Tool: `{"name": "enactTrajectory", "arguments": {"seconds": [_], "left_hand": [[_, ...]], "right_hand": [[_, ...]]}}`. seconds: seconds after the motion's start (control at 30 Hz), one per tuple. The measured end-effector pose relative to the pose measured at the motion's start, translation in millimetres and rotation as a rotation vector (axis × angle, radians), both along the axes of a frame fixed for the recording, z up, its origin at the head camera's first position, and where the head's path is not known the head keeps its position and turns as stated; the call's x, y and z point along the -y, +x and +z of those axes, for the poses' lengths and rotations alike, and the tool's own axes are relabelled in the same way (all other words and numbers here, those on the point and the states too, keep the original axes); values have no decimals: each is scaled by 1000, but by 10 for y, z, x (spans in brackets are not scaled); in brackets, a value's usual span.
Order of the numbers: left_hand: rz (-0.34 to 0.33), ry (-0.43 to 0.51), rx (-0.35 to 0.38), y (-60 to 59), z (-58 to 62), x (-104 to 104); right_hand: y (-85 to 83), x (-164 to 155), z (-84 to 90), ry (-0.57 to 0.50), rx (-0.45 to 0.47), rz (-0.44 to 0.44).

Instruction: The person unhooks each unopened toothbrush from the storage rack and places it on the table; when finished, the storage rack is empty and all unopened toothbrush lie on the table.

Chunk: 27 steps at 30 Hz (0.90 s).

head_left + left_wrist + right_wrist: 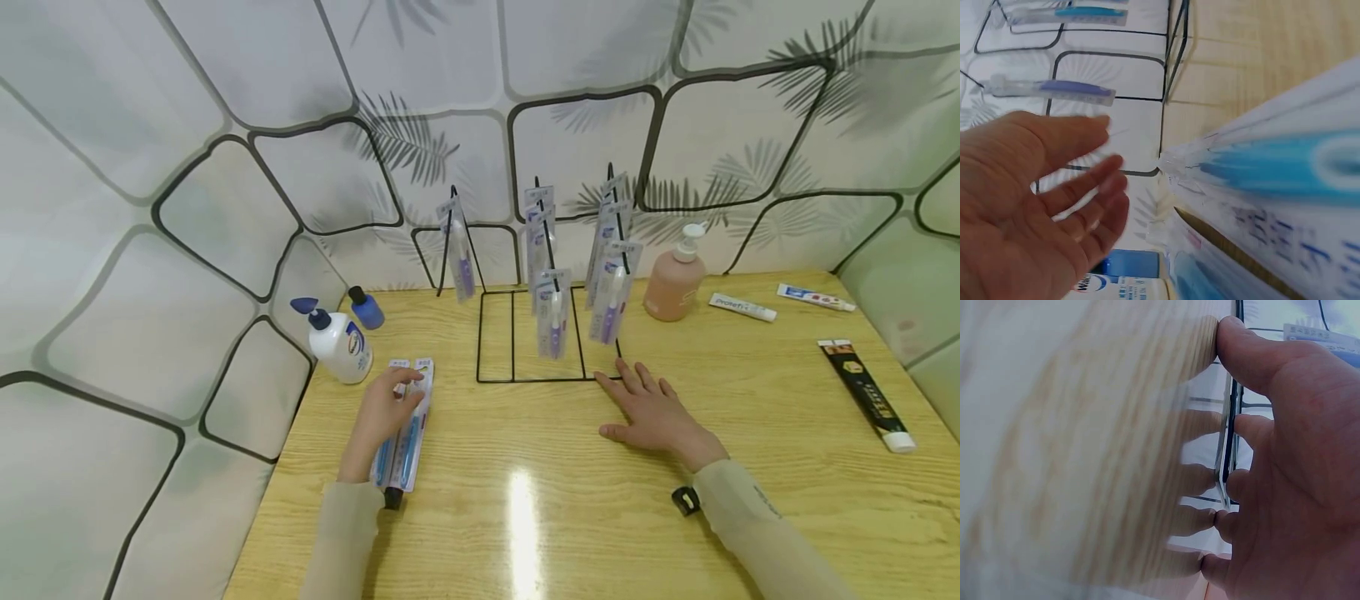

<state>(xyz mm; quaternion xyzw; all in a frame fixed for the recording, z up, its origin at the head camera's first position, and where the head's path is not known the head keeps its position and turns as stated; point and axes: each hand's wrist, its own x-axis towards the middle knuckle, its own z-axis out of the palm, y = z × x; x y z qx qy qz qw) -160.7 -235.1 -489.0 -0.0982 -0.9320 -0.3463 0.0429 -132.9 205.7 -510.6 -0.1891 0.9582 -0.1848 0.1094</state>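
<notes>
My left hand (382, 412) is just above two packaged blue toothbrushes (412, 446) lying side by side on the table. Its thumb and fingers are loosely bent, and nothing shows between them in the left wrist view, where the packs (1260, 165) lie beside the hand (1035, 206). My right hand (656, 415) rests on the tabletop with spread fingers, fingertips down by the front right corner of a black wire display rack (532, 381). Packaged purple toothbrushes (555, 321) hang from the rack's prongs: one at left, several in the middle and at right.
Left of the rack stand a white pump bottle (348, 350) and a small blue bottle (367, 310). A pink soap dispenser (673, 285) is right of it. Farther right lie two white toothpaste tubes (738, 307) and a black tube (862, 387). Patterned fabric walls (450, 75) enclose the table.
</notes>
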Motion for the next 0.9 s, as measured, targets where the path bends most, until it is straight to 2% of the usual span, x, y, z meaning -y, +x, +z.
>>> {"name": "enactTrajectory", "arguments": {"seconds": [0.07,0.13,0.27,0.37,0.67,0.9], "left_hand": [[-48,101,-14,-101,-4,1],[-69,179,-33,-193,-5,-19],[-74,300,-88,-379,42,-110],[-82,353,-134,-511,115,-194],[-89,343,-225,-838,408,-475],[-83,329,-336,-1077,523,-627]], "right_hand": [[7,1,7,-4,-1,0],[12,3,12,-9,-1,0],[19,9,25,-17,1,-4],[21,11,22,-18,2,-7],[16,-1,-50,-23,0,-11],[3,-35,-77,-22,-7,-7]]}}
